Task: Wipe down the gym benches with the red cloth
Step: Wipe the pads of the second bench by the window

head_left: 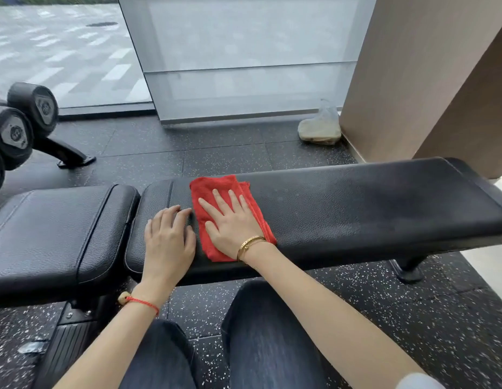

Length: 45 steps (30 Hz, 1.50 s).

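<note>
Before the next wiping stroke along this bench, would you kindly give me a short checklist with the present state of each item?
1. Red cloth lies flat on the long bench pad: ok.
2. Right hand presses the cloth, palm down: ok.
3. Left hand rests on bare pad beside the cloth, off it: ok.
4. Pad to the right free of objects: ok.
5. Seat pad wiped: cannot tell.

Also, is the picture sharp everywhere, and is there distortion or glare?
Head view: the right hand and red cloth are sharp; the bench bows from wide-angle distortion; soft daylight sheen lies on its pad; the dumbbells at the left edge look stretched; no hard glare.
</note>
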Each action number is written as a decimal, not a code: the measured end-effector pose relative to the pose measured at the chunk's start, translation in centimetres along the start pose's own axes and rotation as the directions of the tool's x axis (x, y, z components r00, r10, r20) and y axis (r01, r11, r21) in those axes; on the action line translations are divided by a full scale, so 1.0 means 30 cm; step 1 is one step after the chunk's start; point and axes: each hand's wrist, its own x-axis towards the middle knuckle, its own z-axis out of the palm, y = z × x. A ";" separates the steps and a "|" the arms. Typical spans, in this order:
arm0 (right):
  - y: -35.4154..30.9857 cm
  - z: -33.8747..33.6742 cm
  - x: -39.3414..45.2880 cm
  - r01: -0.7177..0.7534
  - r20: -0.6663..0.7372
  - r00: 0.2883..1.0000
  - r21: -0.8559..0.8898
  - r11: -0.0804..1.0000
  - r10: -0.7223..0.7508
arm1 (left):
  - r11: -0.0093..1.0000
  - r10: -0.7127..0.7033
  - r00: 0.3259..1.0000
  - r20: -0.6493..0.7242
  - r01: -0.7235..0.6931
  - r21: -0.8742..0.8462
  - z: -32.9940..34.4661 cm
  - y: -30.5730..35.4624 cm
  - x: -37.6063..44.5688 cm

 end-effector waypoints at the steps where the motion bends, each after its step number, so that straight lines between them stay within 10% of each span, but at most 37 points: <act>1: -0.001 -0.005 -0.004 0.001 0.015 1.000 0.028 1.000 -0.001 | 1.000 -0.007 1.000 0.001 0.007 0.000 -0.002 -0.005 -0.003; 7: 0.034 -0.085 -0.047 -0.026 -0.073 0.995 0.519 0.855 0.074 | 1.000 -0.016 1.000 -0.002 0.016 0.008 -0.004 -0.010 -0.009; 14: 0.112 -0.082 -0.117 -0.327 -0.027 0.941 0.181 0.928 0.337 | 1.000 -0.025 1.000 0.010 0.025 0.008 -0.007 -0.013 -0.014; 45: 0.018 -0.078 -0.045 -0.214 -0.144 0.912 0.634 0.743 0.385 | 0.994 -0.026 1.000 -0.006 0.025 -0.108 0.003 -0.041 0.000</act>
